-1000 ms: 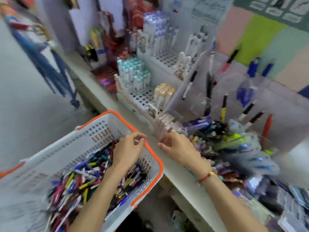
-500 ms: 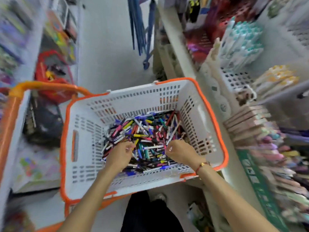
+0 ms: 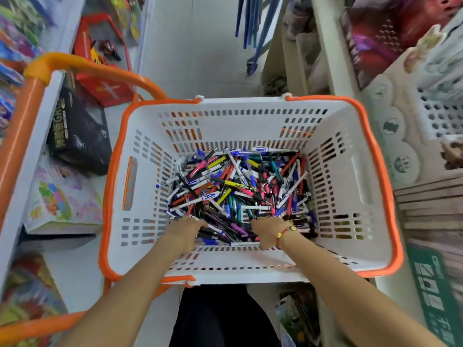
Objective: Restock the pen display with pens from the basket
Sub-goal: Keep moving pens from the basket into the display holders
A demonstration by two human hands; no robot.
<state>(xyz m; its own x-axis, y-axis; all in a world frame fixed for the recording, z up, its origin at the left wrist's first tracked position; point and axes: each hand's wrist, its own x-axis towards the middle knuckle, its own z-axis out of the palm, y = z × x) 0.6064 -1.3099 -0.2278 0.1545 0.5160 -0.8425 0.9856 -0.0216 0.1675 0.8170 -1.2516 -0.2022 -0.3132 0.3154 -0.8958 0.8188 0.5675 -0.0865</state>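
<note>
A white basket with an orange rim [image 3: 375,156] sits in front of me, its bottom covered by a loose heap of pens [image 3: 238,186] in many colours. Both my hands are down in the near side of that heap. My left hand [image 3: 184,230] has its fingers curled down among the dark and blue pens. My right hand [image 3: 266,230], with a red bracelet at the wrist, curls over purple and black pens; its fingertips are buried. The white perforated pen display [image 3: 437,116] stands on the shelf at the right edge.
An orange cart handle [image 3: 82,67] arcs at the left over boxed toys: a black box [image 3: 77,136] and a red box [image 3: 105,86]. The shelf edge [image 3: 328,58] runs along the basket's right side. Grey floor lies beyond the basket.
My view swung from the pen display down to the basket. Both hands left the shelf edge, went into the basket and sank deeper into the pen heap.
</note>
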